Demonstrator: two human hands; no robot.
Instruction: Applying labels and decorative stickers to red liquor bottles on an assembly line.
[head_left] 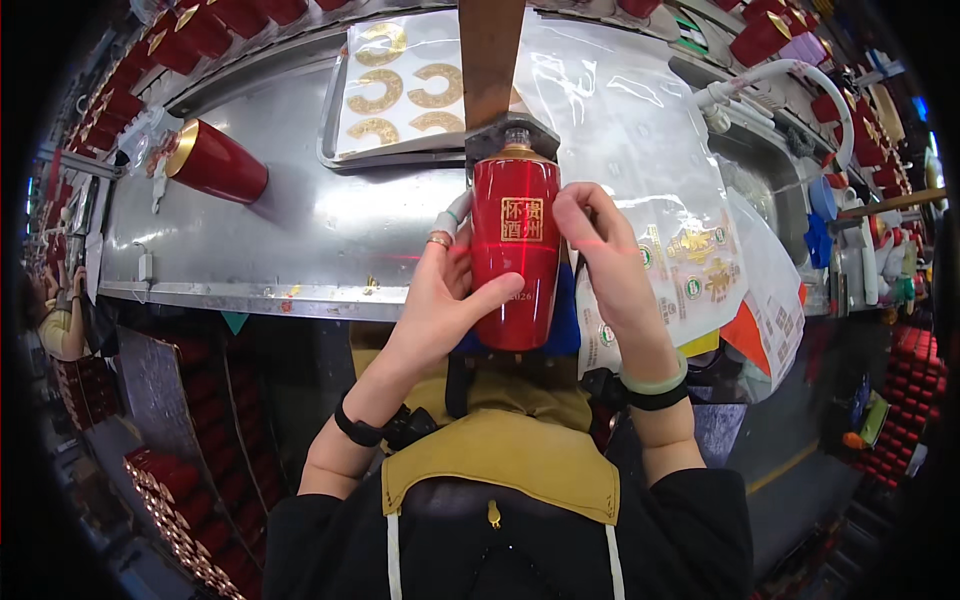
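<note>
A glossy red bottle (515,262) with a gold square label and a gold neck stands in a fixture at the middle of the steel workbench (300,230). My left hand (440,300) wraps its left side, thumb across the lower front, with a ring and a taped fingertip showing. My right hand (600,250) presses fingertips against the bottle's upper right side beside the label. A thin red light line crosses the bottle and both hands. A brown bar (490,55) comes down to a clamp over the bottle's neck.
Another red bottle (215,160) lies on the bench at the left. A sheet of gold horseshoe-shaped stickers (400,85) rests behind, and clear sticker sheets (690,260) lie to the right. Rows of red bottles (180,510) fill racks around. Another person (60,325) is at far left.
</note>
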